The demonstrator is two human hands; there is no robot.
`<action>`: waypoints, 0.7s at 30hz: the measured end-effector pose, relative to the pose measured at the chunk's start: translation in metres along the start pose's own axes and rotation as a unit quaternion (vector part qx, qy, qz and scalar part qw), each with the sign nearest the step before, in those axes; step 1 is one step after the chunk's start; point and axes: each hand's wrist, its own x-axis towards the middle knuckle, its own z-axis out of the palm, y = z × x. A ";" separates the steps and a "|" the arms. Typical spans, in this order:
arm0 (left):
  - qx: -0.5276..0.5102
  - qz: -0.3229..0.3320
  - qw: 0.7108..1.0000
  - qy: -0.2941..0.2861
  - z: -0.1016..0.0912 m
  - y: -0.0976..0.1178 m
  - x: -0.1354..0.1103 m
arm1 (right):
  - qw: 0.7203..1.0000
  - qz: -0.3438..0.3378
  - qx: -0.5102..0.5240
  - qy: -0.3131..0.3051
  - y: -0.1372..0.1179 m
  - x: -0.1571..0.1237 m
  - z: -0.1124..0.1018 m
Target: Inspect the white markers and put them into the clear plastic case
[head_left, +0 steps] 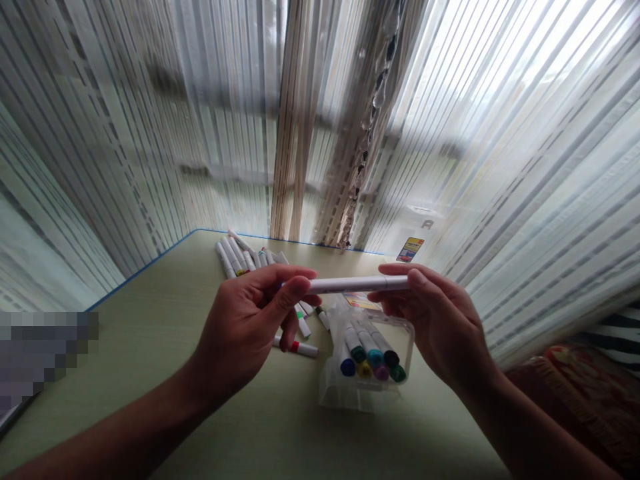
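Observation:
A white marker pen point(357, 285) is held level above the table, one end in each hand. My left hand point(260, 303) pinches its left end between thumb and fingers, where a bit of blue shows. The fingers of my right hand point(433, 310) grip the other end. Below the pen stands a clear plastic case point(407, 340) holding several markers point(373, 357) with coloured ends facing me. Behind and under my left hand lie loose white markers point(233, 257), partly hidden by it. One marker with a red band point(305, 349) rests left of the case.
The pale green table point(165, 287) has a blue edge and meets striped string curtains point(225, 133) at the back. A clear container with a label point(411, 249) stands at the back right. Patterned red fabric point(575, 393) lies beyond the table on the right.

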 end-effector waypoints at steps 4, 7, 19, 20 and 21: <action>0.016 0.007 1.000 0.007 0.000 0.001 0.000 | 1.000 0.002 0.015 -0.006 -0.001 0.000 0.001; 0.016 0.004 1.000 0.007 -0.001 0.000 0.001 | 1.000 -0.004 0.005 -0.008 0.000 0.000 0.000; 0.042 -0.017 0.999 -0.028 -0.003 -0.001 -0.002 | 1.000 -0.004 -0.029 -0.012 0.004 -0.001 -0.003; 0.046 -0.017 0.998 -0.028 -0.003 0.000 -0.002 | 0.999 -0.003 -0.030 -0.012 0.004 -0.001 -0.003; 0.047 -0.017 0.998 -0.028 -0.003 0.000 -0.002 | 0.999 -0.003 -0.031 -0.012 0.004 -0.001 -0.003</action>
